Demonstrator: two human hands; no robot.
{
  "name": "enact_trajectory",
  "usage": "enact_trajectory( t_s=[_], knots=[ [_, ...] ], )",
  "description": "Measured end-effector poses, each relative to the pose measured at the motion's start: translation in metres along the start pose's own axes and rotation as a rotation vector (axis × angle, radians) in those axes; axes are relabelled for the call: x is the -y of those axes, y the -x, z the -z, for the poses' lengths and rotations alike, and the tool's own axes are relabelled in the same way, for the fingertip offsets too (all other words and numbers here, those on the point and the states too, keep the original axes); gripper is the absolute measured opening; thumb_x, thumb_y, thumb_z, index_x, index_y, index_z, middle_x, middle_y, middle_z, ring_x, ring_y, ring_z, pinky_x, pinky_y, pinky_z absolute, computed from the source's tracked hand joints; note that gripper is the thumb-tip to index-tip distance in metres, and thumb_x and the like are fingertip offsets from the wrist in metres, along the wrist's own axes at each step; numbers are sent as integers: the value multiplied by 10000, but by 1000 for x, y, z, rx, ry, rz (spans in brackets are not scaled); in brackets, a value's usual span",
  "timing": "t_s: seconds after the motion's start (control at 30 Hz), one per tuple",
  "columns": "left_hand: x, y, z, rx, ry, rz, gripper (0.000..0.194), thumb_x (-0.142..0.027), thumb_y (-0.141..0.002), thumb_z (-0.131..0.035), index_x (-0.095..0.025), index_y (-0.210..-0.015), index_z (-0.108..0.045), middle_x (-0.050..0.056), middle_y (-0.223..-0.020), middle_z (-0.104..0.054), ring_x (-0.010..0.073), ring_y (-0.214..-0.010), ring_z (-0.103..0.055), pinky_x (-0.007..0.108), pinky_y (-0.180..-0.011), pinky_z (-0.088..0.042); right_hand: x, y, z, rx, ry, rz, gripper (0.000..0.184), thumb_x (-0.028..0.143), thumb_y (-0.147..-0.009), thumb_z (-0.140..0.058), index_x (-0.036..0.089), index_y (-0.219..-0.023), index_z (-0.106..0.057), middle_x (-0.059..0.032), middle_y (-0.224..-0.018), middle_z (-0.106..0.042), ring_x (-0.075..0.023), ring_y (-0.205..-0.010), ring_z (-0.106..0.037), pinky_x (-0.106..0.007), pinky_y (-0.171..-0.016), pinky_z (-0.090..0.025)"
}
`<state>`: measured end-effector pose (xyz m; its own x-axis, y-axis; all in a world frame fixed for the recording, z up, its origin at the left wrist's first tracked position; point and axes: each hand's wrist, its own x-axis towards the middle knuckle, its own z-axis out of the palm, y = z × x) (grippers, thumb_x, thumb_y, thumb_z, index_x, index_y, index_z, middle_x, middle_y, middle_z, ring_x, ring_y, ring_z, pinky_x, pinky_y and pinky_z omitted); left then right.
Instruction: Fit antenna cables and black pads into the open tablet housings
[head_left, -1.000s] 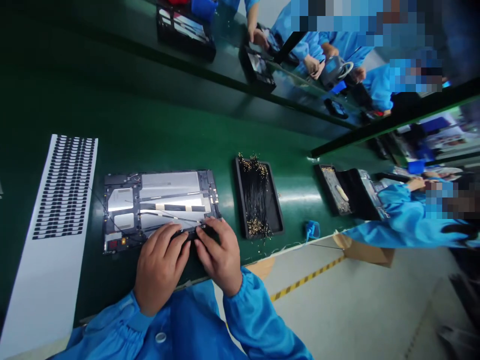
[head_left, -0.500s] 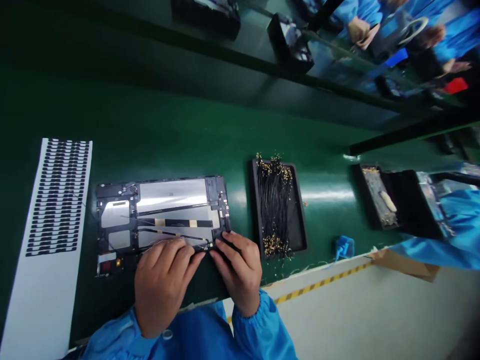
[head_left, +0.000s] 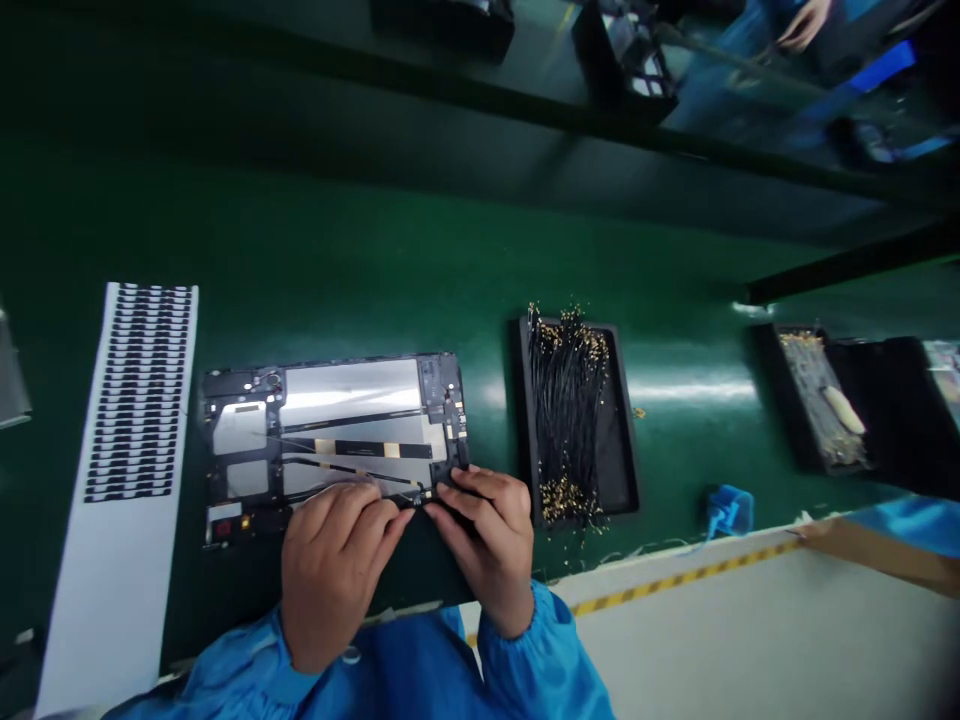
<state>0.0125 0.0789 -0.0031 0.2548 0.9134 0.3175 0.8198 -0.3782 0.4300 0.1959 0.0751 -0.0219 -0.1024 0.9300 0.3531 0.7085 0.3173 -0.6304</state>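
Your left hand (head_left: 336, 565) and right hand (head_left: 491, 540), fingers curled, pinch at the near edge of the open tablet chassis (head_left: 352, 395); whether a part is gripped cannot be determined.

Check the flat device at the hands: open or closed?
Open: the flat device shows bare silver plates and a black gold-banded strip.

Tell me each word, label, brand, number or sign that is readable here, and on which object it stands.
No word, brand or number can be read.
Open flat device with black frame and silver panels: any small print is too small or blurred.
White sheet with rows of small black strips: no readable text.
Yellow-and-black striped floor tape: a marking without visible words.
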Motion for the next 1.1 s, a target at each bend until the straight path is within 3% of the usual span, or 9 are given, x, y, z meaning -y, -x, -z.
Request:
enact_trajectory(
  t_s=[0.13, 0.2, 0.3, 0.37, 0.43, 0.63, 0.9, 1.1],
  knots=[
    [4, 22, 24, -72, 39, -36, 245, -173, -876, -680, -204, -1114, -631, 70, -1142, -696, 225, -1158, -613, 376, -997, -497, -5, 7, 2, -29, -100, -104, 428, 232, -938, -628, 272, -1360, -567, -97, -1180, -617, -249, -1110, -595, -437, -919, -519],
    [17, 39, 41, -165, -56, 119, 476, -198, -872, -686, -211, -1325, -542, 127, -1371, -587, 276, -1312, -519, 458, -1077, -457, -9, 11, -1, -60, -77, -207, 492, 276, -978, -550, 246, -1462, -471, -132, -1256, -561, -273, -1181, -551, -477, -965, -481],
    [46, 63, 58, -240, -162, 404, 736, -231, -905, -634, -209, -1545, -270, 183, -1582, -341, 344, -1458, -340, 589, -1143, -375, -13, 14, -10, -36, -56, -242, 467, 324, -1008, -481, 235, -1467, -478, -122, -1164, -578, -267, -1123, -554, -496, -966, -458],
    [65, 74, 58, -202, -132, 435, 665, -237, -940, -570, -247, -1544, -290, 155, -1579, -365, 333, -1462, -343, 594, -1141, -387, -13, 14, -16, -43, -86, -222, 429, 338, -1013, -471, 227, -1422, -538, -101, -1077, -591, -244, -1049, -572, -465, -936, -473],
    [77, 80, 50, -185, -73, 397, 528, -239, -968, -507, -265, -1487, -410, 128, -1523, -462, 303, -1426, -410, 563, -1125, -425, -13, 14, -20, -80, -123, -223, 407, 352, -1009, -481, 214, -1378, -585, -92, -1044, -594, -227, -1020, -582, -433, -917, -485],
    [81, 75, 33, -258, 113, 446, 437, -342, -990, -443, -190, -1388, -545, 146, -1437, -556, 271, -1378, -478, 512, -1149, -409, -18, 15, -27, -172, -154, -274, 481, 466, -984, -494, 134, -1294, -654, -129, -1060, -622, -232, -1026, -600, -436, -942, -488],
    [81, 77, 68, -327, 361, 536, 513, -457, -998, -416, -190, -1425, -512, 119, -1424, -577, 225, -1313, -553, 382, -1102, -460, 12, 21, -29, -163, -484, -440, 473, 492, -867, -653, 173, -1211, -712, -131, -1227, -664, -237, -1146, -611, -426, -1058, -455],
    [66, 84, 88, -431, 665, 569, 532, -492, -972, -487, -269, -1455, -482, 47, -1515, -490, 222, -1388, -469, 367, -1185, -350, 35, 33, -31, -279, -778, -563, 510, 423, -814, -731, 214, -1276, -670, -101, -1292, -669, -234, -1159, -641, -446, -1064, -476]
  ],
)
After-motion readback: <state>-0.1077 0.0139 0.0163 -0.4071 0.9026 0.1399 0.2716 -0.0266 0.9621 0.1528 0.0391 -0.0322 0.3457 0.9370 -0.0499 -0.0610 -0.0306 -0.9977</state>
